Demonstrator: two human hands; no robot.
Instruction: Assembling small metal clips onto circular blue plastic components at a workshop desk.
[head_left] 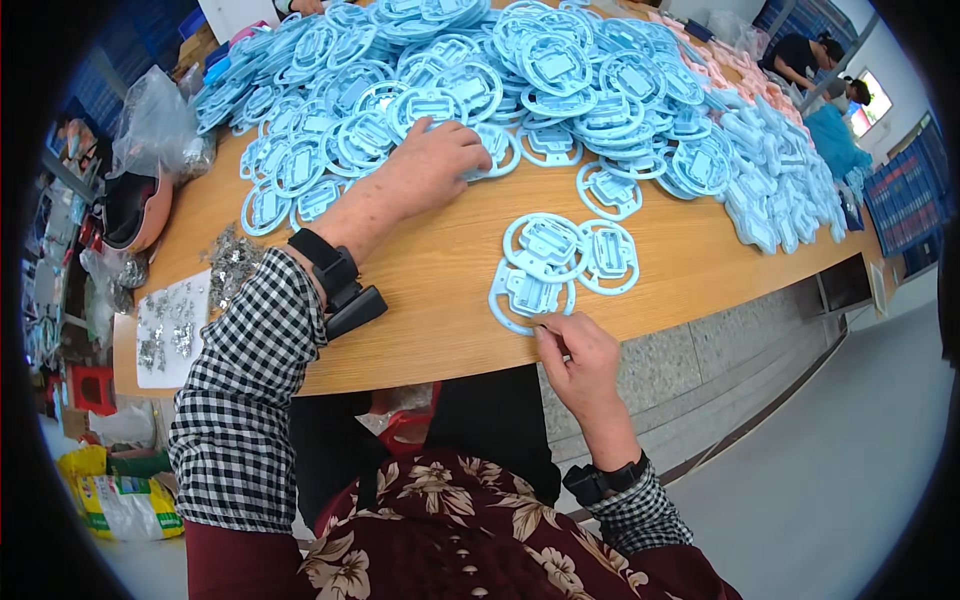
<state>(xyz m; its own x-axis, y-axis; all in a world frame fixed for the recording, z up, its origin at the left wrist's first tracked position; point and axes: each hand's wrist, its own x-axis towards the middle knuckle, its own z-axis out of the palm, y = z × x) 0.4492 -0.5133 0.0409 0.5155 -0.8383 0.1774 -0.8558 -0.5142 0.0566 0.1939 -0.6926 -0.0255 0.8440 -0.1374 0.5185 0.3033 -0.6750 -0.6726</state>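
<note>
My left hand (432,168) reaches over the near edge of a big heap of light-blue plastic parts (555,65). Its fingers bend down onto a round light-blue plastic part (497,150) there; the fingertips are partly hidden. Each part is a ring with a boxy frame in its middle. Closer to me, a few of the same parts overlap: one on top (545,246), one at the right (609,257), one nearest me (530,297). My right hand (582,358) is closed in a pinch at the rim of the nearest one. What it pinches is too small to make out.
Small metal pieces (232,262) lie at the left beside a white sheet (170,335) with more on it. Light-blue elongated parts (780,185) and pink parts (750,80) cover the table's right side. A helmet-like pink object (140,210) is at left. People work far right.
</note>
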